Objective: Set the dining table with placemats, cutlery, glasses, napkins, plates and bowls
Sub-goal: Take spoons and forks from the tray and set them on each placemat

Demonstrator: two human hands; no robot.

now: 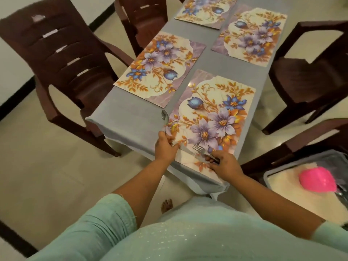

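While I stand at the near end of the dining table (131, 117), which is covered with a grey-blue cloth, four floral placemats lie on it in two rows. The nearest placemat (212, 121) is right in front of me, a second (160, 68) sits to its left and further off, a third (250, 34) lies beyond it on the right, and a fourth (203, 10) is partly cut off at the top of the view.

My left hand (166, 147) pinches the handle of a spoon (165, 117), whose bowl lies on the cloth just beside the left edge of the nearest placemat. My right hand (225, 163) is curled round the handles of a fork (198, 148) and what looks like a knife (190, 153), both resting low across that placemat.

Dark brown plastic chairs ring the table: one (56, 59) at the left, another (143, 17) behind it, one (310, 68) at the right. The floor (47, 166) is pale, glossy tile, with a dark skirting strip along the white wall at left. At the lower right a grey tray (271, 172) holds a cream cloth and a pink bowl (318, 179) turned upside down. My pale green sleeves and one bare foot show below.
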